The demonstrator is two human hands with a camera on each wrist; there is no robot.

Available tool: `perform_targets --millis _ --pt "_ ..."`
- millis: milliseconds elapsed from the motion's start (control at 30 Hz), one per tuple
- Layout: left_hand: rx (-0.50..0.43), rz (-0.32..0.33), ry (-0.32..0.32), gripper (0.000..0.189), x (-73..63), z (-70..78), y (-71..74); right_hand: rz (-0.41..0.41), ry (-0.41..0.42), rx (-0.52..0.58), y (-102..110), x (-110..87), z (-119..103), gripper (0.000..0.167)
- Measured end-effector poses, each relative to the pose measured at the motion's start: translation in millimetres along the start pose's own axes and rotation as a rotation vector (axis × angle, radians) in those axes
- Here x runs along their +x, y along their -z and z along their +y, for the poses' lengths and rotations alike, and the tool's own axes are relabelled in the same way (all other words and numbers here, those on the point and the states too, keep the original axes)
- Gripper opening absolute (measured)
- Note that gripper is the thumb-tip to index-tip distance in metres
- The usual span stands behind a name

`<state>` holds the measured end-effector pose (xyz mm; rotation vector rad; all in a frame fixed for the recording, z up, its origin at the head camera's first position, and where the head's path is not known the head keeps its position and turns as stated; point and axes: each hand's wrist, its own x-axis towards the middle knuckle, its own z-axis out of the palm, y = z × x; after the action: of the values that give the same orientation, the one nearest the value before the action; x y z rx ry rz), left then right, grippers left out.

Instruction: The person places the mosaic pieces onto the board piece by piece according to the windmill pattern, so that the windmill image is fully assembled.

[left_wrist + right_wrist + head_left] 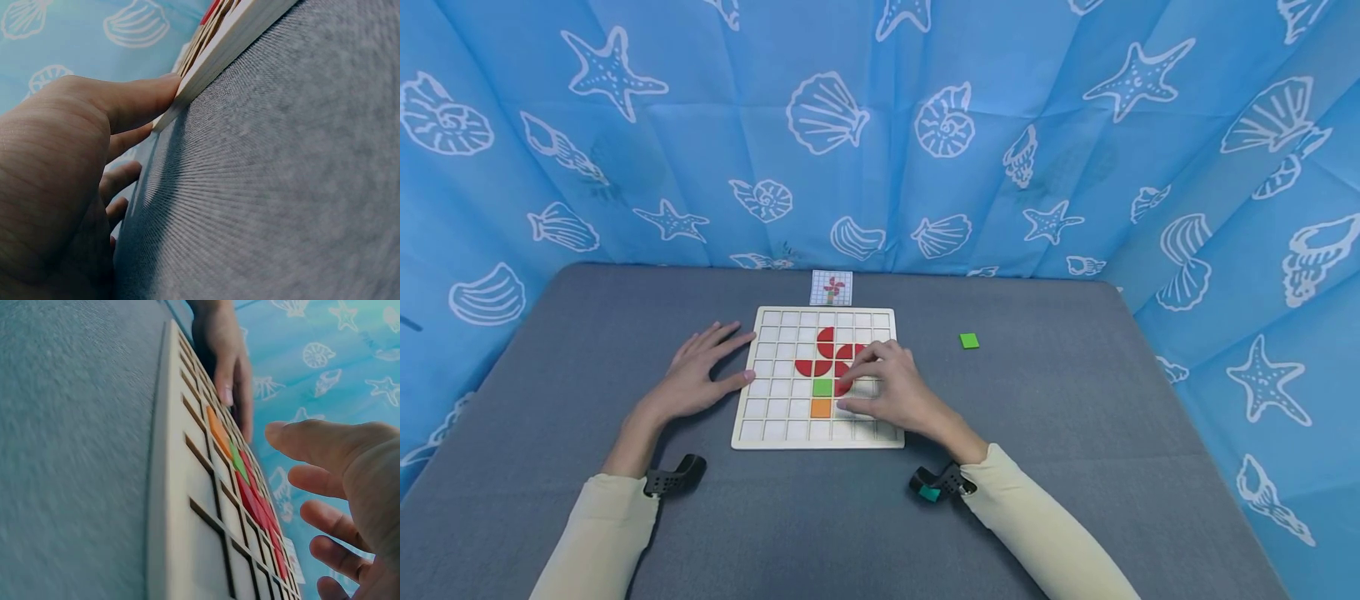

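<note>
A wooden grid board (pixel 820 446) lies on the grey table. Several red quarter-round pieces (pixel 803 367) form a pinwheel in its cells. Below them sit a green square tile (pixel 822 387) and an orange square tile (pixel 821 408). My left hand (pixel 696 379) touches the board's left edge with thumb and fingertip, its fingers spread; in the left wrist view the thumb (pixel 147 100) meets the rim. Over the board's right half hovers my right hand (pixel 898 387), partly covering the red pieces. Its thumb and fingers are apart, and nothing shows between them in the right wrist view (pixel 337 456).
A small pattern card (pixel 831 297) lies beyond the board's far edge, printed with a red pinwheel on a grid. One loose green tile (pixel 969 341) is on the table to the right. A blue curtain (pixel 880 167) with shell prints hangs behind the table.
</note>
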<state>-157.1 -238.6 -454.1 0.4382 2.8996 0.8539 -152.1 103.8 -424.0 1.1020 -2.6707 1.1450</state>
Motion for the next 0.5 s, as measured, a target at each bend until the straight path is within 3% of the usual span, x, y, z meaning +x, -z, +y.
perform_targets --millis 500 --pt "0.002 0.002 -0.003 0.073 0.2 -0.3 -0.6 0.089 -0.119 0.003 28.0 -7.9 16.2 0.029"
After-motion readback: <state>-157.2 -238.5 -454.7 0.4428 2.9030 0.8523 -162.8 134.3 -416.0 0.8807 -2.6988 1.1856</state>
